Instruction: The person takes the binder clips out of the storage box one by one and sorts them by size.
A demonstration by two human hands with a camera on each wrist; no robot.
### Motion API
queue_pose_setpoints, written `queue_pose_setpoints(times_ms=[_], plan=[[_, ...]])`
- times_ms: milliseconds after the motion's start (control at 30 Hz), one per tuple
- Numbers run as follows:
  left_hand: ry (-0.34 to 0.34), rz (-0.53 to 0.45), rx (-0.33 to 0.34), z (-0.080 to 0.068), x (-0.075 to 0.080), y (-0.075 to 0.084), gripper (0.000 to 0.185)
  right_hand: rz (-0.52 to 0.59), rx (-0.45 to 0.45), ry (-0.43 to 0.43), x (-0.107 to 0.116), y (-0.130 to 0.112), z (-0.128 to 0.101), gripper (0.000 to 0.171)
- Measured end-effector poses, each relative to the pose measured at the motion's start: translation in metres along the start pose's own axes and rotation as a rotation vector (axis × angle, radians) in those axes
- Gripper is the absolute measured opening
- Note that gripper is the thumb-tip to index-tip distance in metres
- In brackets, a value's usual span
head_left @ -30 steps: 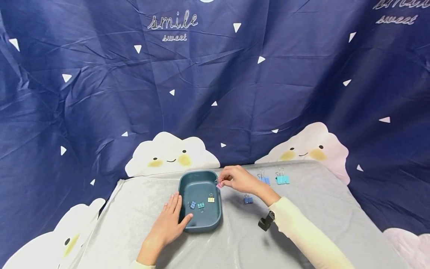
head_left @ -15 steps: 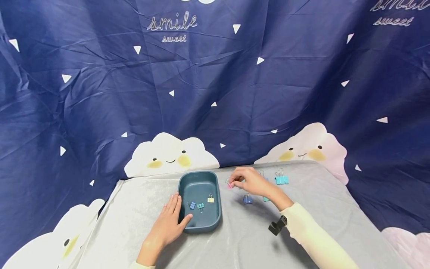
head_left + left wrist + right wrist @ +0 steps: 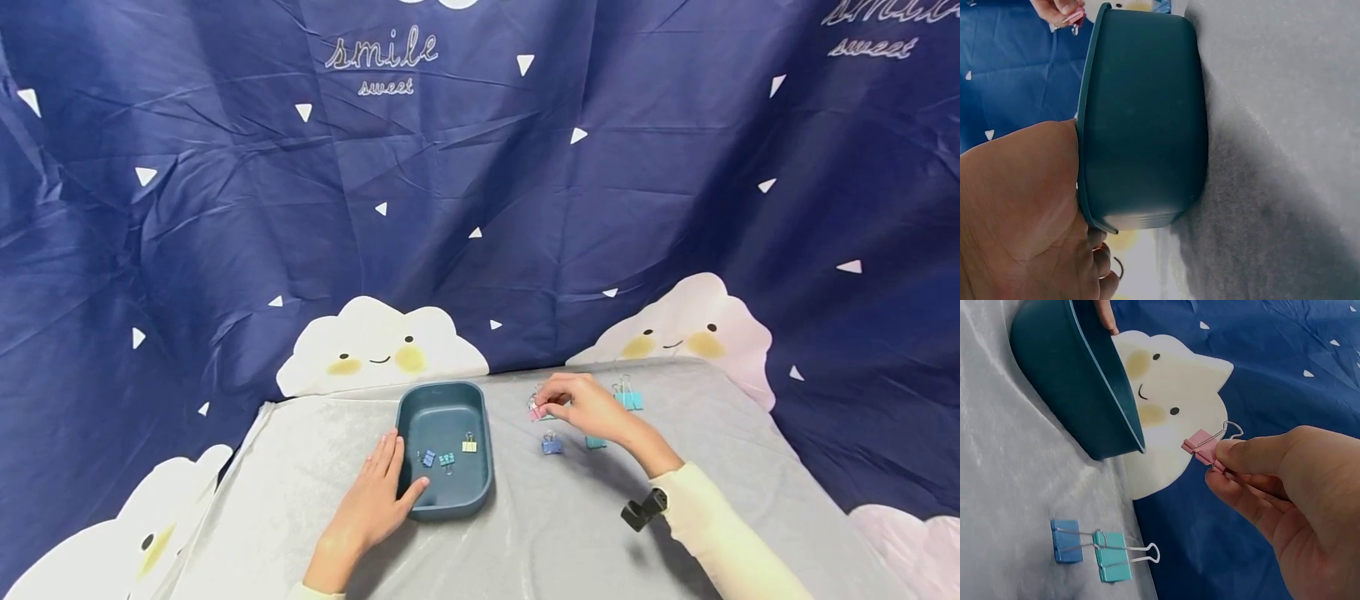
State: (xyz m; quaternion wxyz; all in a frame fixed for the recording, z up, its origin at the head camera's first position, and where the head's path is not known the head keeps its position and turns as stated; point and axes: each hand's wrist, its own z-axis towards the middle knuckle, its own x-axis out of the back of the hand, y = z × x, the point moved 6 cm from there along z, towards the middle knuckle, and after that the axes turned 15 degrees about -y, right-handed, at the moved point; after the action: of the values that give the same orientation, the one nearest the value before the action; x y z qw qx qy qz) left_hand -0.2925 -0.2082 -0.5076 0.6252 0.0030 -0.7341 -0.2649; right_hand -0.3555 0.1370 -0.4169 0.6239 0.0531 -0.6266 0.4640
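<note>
Right hand (image 3: 581, 407) pinches a pink binder clip (image 3: 1202, 447) above the surface's far edge; left hand (image 3: 375, 500), fingers spread, steadies the teal tray (image 3: 480, 433), likely the clip's next stop.

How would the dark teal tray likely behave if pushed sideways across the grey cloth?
The teal tray looks like rigid plastic, so it should probably slide whole rather than flex. Low and wide, it seems unlikely to tip. The left hand resting against its rim would likely steady it.
</note>
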Motion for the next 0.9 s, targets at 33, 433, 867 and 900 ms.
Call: queue_pose_setpoints(times_ms=[33, 433, 867, 900], plan=[[0.006, 0.007, -0.001, 0.0, -0.001, -0.001, 0.09, 0.003, 0.0, 0.009, 0.002, 0.001, -0.002, 0.013], [0.035, -0.001, -0.045, -0.002, -0.001, -0.001, 0.09, 0.0, -0.055, 0.097, 0.024, 0.022, -0.031, 0.014], [-0.002, 0.011, -0.003, -0.002, 0.002, 0.003, 0.088, 0.014, -0.087, 0.152, 0.026, 0.047, -0.06, 0.018], [-0.006, 0.008, 0.0, -0.002, 0.003, 0.003, 0.087, 0.011, -0.091, 0.156, 0.025, 0.049, -0.063, 0.019]])
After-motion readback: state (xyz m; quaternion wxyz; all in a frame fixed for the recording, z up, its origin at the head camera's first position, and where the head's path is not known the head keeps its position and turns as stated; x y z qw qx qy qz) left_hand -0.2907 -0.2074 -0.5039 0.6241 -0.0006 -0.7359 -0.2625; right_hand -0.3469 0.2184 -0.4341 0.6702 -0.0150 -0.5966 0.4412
